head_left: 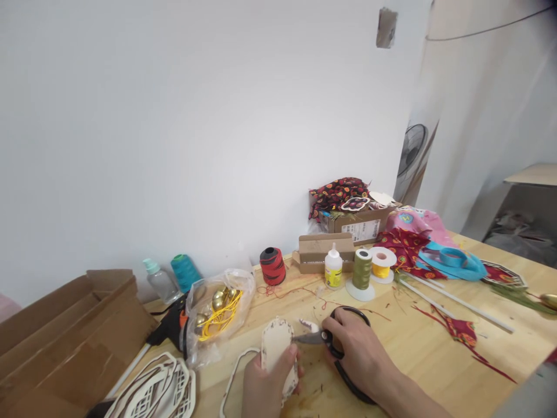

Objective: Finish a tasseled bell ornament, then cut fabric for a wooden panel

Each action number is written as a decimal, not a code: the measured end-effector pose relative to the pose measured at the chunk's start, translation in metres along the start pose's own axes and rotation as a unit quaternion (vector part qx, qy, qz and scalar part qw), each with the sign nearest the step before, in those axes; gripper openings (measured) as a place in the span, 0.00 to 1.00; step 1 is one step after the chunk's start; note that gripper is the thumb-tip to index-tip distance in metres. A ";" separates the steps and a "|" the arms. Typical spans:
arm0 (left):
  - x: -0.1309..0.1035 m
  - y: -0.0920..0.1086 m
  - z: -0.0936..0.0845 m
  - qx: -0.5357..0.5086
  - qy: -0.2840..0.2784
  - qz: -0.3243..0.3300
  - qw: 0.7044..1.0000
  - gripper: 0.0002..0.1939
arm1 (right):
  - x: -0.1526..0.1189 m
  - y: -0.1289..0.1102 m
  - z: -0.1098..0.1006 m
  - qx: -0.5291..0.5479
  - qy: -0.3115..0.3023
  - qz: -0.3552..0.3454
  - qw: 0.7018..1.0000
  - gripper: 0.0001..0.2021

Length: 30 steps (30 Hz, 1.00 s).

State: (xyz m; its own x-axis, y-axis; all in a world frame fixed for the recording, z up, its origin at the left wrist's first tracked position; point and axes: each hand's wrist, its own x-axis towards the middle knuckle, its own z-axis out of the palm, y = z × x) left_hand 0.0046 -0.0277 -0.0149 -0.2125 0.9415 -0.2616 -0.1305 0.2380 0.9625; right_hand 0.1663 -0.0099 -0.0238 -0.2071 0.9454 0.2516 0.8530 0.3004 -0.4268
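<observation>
My left hand (266,386) grips a pale, elongated wooden plaque (277,339) with a scalloped, dark-flecked edge, thumb across its front. Black-handled scissors (308,338) are in my right hand (363,351), their blades pointing left with the tip at the plaque's right edge. A small pale scrap (308,325) lies on the table just above the blades. Left of my left hand, a thin pale frame piece (232,377) rests on the wood, partly hidden by the hand.
Left: a cardboard box (78,342), cut-out frames (161,389), a glue gun (172,325) and a plastic bag (200,348) of gold bells. Behind stand red thread (272,267), a glue bottle (333,270) and green thread (362,271). Right: fabric (402,247), blue ribbon (456,264) and white sticks (474,310).
</observation>
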 end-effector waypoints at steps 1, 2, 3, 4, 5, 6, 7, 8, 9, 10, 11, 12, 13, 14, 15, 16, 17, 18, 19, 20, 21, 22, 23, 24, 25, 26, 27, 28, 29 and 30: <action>0.000 0.000 0.000 -0.002 0.001 -0.003 1.000 0.12 | 0.000 0.000 0.000 0.001 -0.004 -0.003 1.000 0.09; 0.000 0.001 0.001 -0.004 -0.004 -0.003 1.000 0.12 | 0.000 0.000 0.000 0.003 -0.006 -0.003 1.000 0.09; 0.000 0.002 0.001 -0.004 -0.010 -0.001 1.000 0.12 | 0.001 0.000 0.000 0.004 -0.006 0.000 1.000 0.09; -0.001 0.003 0.001 -0.003 -0.015 -0.001 1.000 0.13 | 0.001 0.001 0.000 0.005 -0.002 0.005 1.000 0.09; -0.001 0.004 0.002 -0.002 -0.016 -0.003 1.000 0.13 | 0.002 0.002 0.000 0.007 0.005 0.010 1.000 0.08; -0.002 0.005 0.002 0.001 -0.012 -0.007 1.000 0.13 | 0.002 0.003 0.000 0.010 0.016 0.014 1.000 0.08; -0.003 0.007 0.003 0.004 -0.005 -0.013 1.000 0.13 | 0.002 0.004 0.000 0.015 0.029 0.016 0.999 0.09; -0.004 0.008 0.003 0.009 0.004 -0.019 1.000 0.13 | 0.003 0.005 0.000 0.021 0.044 0.017 0.999 0.09; -0.005 0.009 0.003 0.014 0.010 -0.022 1.000 0.13 | 0.003 0.006 -0.001 0.028 0.060 0.017 0.998 0.10; -0.005 0.010 0.003 0.019 0.011 -0.021 1.000 0.13 | 0.003 0.006 -0.001 0.035 0.072 0.014 0.997 0.10; -0.006 0.011 0.002 0.023 0.005 -0.016 1.000 0.13 | 0.003 0.006 -0.001 0.040 0.079 0.010 0.996 0.10; -0.005 0.011 0.001 0.026 -0.006 -0.010 1.000 0.12 | 0.003 0.006 -0.001 0.044 0.081 0.006 0.996 0.10; -0.005 0.012 0.000 0.029 -0.021 -0.006 0.999 0.12 | 0.003 0.006 -0.001 0.047 0.080 0.001 0.996 0.10; -0.004 0.012 -0.001 0.031 -0.034 -0.003 0.999 0.13 | 0.003 0.005 -0.001 0.051 0.078 -0.004 0.996 0.09; -0.003 0.013 -0.003 0.030 -0.046 -0.002 0.998 0.13 | 0.004 0.004 -0.001 0.055 0.075 -0.010 0.996 0.09; -0.001 0.012 -0.004 0.026 -0.059 -0.005 0.998 0.14 | 0.005 0.003 -0.002 0.060 0.071 -0.015 0.996 0.09; 0.000 0.012 -0.006 0.019 -0.071 -0.013 0.997 0.15 | 0.007 0.002 -0.004 0.065 0.064 -0.020 0.996 0.09; 0.002 0.011 -0.008 0.009 -0.084 -0.023 0.996 0.15 | 0.009 0.001 -0.007 0.071 0.053 -0.026 0.996 0.09; 0.003 0.011 -0.009 0.000 -0.096 -0.034 0.995 0.15 | 0.011 0.000 -0.010 0.077 0.040 -0.033 0.996 0.09; 0.004 0.010 -0.010 -0.007 -0.106 -0.046 0.993 0.15 | 0.013 -0.001 -0.013 0.081 0.026 -0.040 0.996 0.10; 0.005 0.009 -0.011 -0.012 -0.113 -0.057 0.992 0.15 | 0.016 -0.002 -0.016 0.083 0.013 -0.049 0.995 0.10; 0.005 0.008 -0.012 -0.017 -0.114 -0.065 0.991 0.15 | 0.018 -0.002 -0.019 0.082 0.003 -0.058 0.995 0.10; 0.005 0.008 -0.012 -0.024 -0.109 -0.071 0.991 0.16 | 0.020 -0.001 -0.020 0.079 -0.002 -0.067 0.995 0.10; 0.004 0.008 -0.012 -0.033 -0.102 -0.076 0.991 0.16 | 0.020 -0.001 -0.021 0.074 -0.003 -0.075 0.994 0.11; 0.004 0.008 -0.012 -0.046 -0.095 -0.078 0.991 0.17 | 0.021 0.000 -0.020 0.070 -0.002 -0.080 0.994 0.12; 0.003 0.009 -0.012 -0.057 -0.090 -0.076 0.991 0.18 | 0.020 0.002 -0.018 0.066 0.000 -0.084 0.994 0.12; 0.003 0.009 -0.011 -0.064 -0.087 -0.072 0.992 0.17 | 0.019 0.004 -0.015 0.061 0.002 -0.086 0.994 0.12; 0.003 0.009 -0.010 -0.069 -0.086 -0.065 0.992 0.16 | 0.018 0.005 -0.012 0.057 0.003 -0.086 0.995 0.12; 0.002 0.009 -0.009 -0.068 -0.087 -0.055 0.992 0.15 | 0.016 0.007 -0.009 0.051 0.002 -0.085 0.995 0.12; 0.003 0.009 -0.008 -0.063 -0.089 -0.045 0.993 0.15 | 0.015 0.008 -0.006 0.044 -0.001 -0.083 0.996 0.13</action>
State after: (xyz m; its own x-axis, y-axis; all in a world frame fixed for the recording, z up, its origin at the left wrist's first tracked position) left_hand -0.0047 -0.0251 -0.0080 -0.0217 0.9476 -0.3186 -0.2642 0.3019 0.9160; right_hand 0.1732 0.0059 -0.0178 -0.3426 0.8818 0.3242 0.7614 0.4627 -0.4541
